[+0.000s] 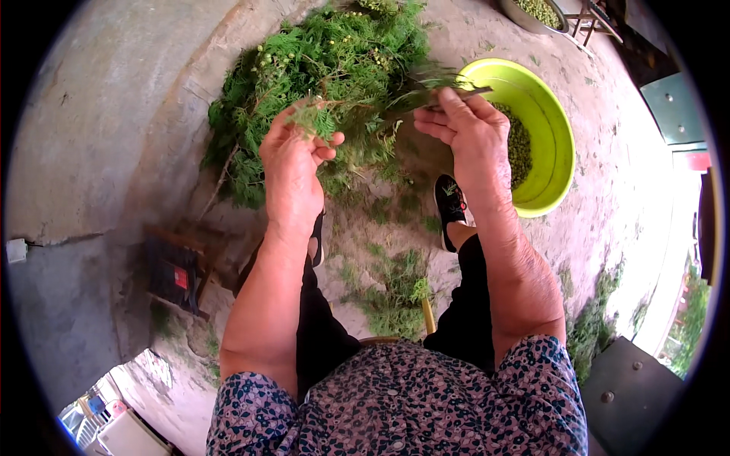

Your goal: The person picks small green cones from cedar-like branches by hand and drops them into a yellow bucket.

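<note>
My left hand (293,167) is closed, its fingers pinching a small green sprig (313,119). My right hand (477,140) is closed on an evergreen branch (478,92), whose stem end sticks out past the thumb on the right. The branch's leafy part is smeared by motion and reaches left between the hands. Beyond both hands lies a heap of cut evergreen branches (327,53) with small pale cones among the foliage. To the right of my right hand stands a lime-green basin (549,144), its bottom covered with small green cones (519,148), partly hidden by the hand and wrist.
A metal bowl (525,19) of similar small cones sits at the far right beside a stand (597,23). At left is a dark folding stool (175,273). Loose clippings (391,292) lie on the floor between my legs, near my shoe (447,205).
</note>
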`<state>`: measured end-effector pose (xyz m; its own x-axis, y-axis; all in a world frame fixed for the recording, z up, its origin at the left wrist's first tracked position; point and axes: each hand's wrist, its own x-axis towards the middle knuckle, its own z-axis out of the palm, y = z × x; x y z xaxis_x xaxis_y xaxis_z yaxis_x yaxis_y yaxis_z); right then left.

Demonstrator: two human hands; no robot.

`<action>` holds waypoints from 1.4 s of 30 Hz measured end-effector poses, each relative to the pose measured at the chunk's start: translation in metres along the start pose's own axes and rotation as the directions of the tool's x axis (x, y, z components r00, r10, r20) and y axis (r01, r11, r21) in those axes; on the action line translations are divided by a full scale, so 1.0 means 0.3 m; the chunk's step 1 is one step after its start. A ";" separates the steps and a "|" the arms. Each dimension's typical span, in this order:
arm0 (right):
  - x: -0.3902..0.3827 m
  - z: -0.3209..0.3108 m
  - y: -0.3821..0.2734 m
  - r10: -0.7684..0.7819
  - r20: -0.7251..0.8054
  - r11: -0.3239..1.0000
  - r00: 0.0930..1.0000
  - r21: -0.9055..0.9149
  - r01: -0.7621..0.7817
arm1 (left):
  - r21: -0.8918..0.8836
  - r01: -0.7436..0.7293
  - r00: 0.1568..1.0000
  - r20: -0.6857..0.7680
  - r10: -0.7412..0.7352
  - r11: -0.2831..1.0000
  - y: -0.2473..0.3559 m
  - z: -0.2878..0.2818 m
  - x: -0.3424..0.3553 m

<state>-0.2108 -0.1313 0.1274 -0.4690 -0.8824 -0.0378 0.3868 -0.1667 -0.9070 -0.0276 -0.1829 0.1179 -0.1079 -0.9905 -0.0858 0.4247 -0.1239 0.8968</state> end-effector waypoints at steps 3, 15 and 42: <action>0.013 -0.023 0.004 0.086 -0.103 0.954 0.991 0.296 -0.052 | 0.045 -0.012 0.999 0.043 0.010 0.999 0.002 -0.014 -0.015; -0.049 0.020 0.093 0.356 0.029 0.781 0.934 0.541 -0.314 | -0.110 0.129 0.991 0.055 -0.124 0.986 -0.052 0.038 -0.013; -0.095 0.109 0.091 -0.070 0.288 0.995 0.955 -0.042 0.086 | 0.086 0.158 0.975 0.143 -0.169 0.984 -0.021 0.045 -0.042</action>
<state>-0.1608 -0.1250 0.1175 -0.2460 -0.9578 0.1487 0.3116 -0.2235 -0.9236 -0.0410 -0.1688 0.1192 -0.3056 -0.9363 -0.1728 0.3236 -0.2728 0.9060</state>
